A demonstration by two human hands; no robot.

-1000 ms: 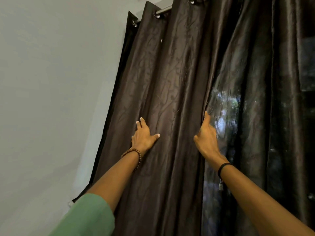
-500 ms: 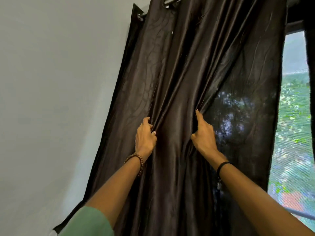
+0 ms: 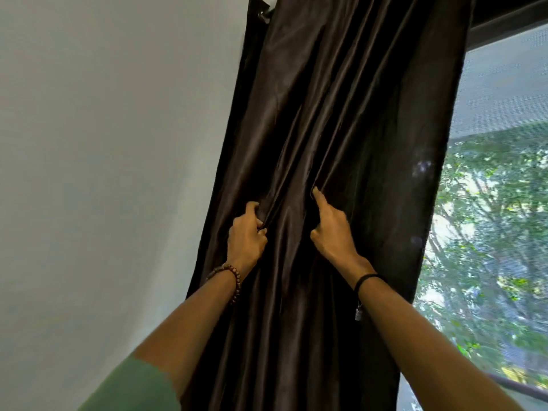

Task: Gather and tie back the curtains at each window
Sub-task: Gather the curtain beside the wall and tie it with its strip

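A dark brown satin curtain (image 3: pixel 341 114) hangs from a rod at the top and is bunched into a narrow column beside the wall. My left hand (image 3: pixel 246 235) grips a fold on its left side, fingers curled into the cloth. A hand's width to the right, my right hand (image 3: pixel 332 232) holds another fold, its fingers hidden behind the fabric and the forefinger lying along the crease. Both hands are at about the same height.
A plain white wall (image 3: pixel 103 173) fills the left. Right of the curtain the window (image 3: pixel 489 203) is uncovered, showing a mesh screen and green trees. A dark window frame (image 3: pixel 510 19) runs across the top right, and a dark bar (image 3: pixel 522 390) crosses the bottom right.
My left hand went from flat on the cloth to gripping a fold. The curtain has been drawn leftward into a tighter bundle, uncovering more of the window on the right.
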